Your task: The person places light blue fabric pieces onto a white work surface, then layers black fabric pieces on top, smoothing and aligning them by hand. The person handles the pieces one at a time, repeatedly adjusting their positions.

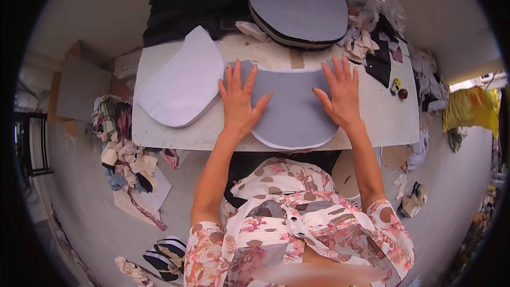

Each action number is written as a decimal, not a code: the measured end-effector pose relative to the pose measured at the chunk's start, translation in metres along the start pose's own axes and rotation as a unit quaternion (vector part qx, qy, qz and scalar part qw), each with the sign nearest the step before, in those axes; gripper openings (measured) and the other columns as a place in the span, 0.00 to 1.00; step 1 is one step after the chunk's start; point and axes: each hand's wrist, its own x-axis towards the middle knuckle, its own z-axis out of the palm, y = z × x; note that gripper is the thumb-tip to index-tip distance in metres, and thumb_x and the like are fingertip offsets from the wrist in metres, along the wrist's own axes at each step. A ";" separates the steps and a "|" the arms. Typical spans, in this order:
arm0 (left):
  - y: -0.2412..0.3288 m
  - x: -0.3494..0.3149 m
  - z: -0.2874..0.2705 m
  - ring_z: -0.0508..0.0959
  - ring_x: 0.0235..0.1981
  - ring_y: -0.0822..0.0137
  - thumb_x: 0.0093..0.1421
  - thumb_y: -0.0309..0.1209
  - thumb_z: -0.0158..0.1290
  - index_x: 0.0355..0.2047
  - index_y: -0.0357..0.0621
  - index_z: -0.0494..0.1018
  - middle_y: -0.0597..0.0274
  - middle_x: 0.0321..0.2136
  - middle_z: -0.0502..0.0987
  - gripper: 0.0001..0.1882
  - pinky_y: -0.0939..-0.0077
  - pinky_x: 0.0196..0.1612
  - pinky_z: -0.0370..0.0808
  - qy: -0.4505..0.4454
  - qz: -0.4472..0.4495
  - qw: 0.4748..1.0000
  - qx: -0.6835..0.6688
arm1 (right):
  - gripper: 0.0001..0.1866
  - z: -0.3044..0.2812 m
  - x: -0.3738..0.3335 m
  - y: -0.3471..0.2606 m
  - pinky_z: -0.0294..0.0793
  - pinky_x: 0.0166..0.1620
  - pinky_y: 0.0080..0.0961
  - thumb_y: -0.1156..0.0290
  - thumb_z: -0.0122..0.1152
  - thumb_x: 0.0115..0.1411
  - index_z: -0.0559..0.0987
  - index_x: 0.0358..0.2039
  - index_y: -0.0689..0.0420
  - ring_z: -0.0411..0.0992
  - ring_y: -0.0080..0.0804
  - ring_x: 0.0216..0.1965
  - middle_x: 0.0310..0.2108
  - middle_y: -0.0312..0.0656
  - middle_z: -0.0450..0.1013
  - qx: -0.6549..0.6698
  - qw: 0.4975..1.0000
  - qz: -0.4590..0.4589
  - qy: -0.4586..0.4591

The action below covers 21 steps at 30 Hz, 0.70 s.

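A grey curved fabric piece (291, 107) with a white rim along its lower edge lies flat at the front of the table. My left hand (239, 98) rests on its left end, fingers spread and pointing away from me. On the right end my right hand (341, 94) lies flat in the same way, thumb turned inward. Neither hand grips anything. Left of my left hand sits a stack of white curved pieces (183, 82). Beyond the grey piece is a pile of similar grey curved pieces (298, 15), with dark layers under its top.
The white table (380, 122) has black cloth (196, 5) at the back left. Scraps and clear plastic (372, 8) crowd the back right, near a small dark round object (402, 93). Fabric scraps (127, 165) hang left of the table; a yellow bag (472, 109) stands right.
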 end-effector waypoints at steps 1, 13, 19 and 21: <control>0.002 -0.002 -0.005 0.48 0.68 0.43 0.61 0.49 0.52 0.61 0.50 0.64 0.48 0.66 0.54 0.31 0.40 0.65 0.42 0.036 -0.008 0.999 -0.024 | 0.26 -0.006 0.013 -0.008 0.48 0.64 0.56 0.60 0.64 0.56 0.72 0.55 0.51 0.57 0.50 0.63 0.60 0.48 0.63 0.022 0.999 -0.005 0.044; -0.073 -0.068 -0.099 0.75 0.47 0.66 0.67 0.33 0.48 0.43 0.34 0.75 0.56 0.42 0.79 0.13 0.72 0.53 0.68 0.433 -0.252 0.843 -0.194 | 0.08 0.108 0.111 -0.244 0.73 0.36 0.36 0.68 0.66 0.50 0.78 0.28 0.58 0.73 0.42 0.35 0.26 0.42 0.75 0.328 0.917 -0.214 -0.079; -0.116 -0.085 -0.124 0.75 0.47 0.63 0.67 0.34 0.48 0.44 0.36 0.75 0.56 0.43 0.78 0.14 0.68 0.52 0.69 0.435 -0.313 0.837 -0.112 | 0.04 0.133 0.119 -0.263 0.73 0.40 0.37 0.71 0.61 0.53 0.80 0.28 0.56 0.72 0.41 0.37 0.28 0.41 0.75 0.243 0.927 -0.241 -0.156; -0.124 -0.078 -0.122 0.75 0.48 0.61 0.67 0.35 0.48 0.44 0.37 0.75 0.55 0.44 0.77 0.15 0.67 0.53 0.68 0.404 -0.314 0.857 -0.060 | 0.04 0.130 0.122 -0.260 0.73 0.40 0.37 0.71 0.59 0.54 0.80 0.28 0.56 0.72 0.42 0.38 0.29 0.42 0.75 0.239 0.924 -0.244 -0.173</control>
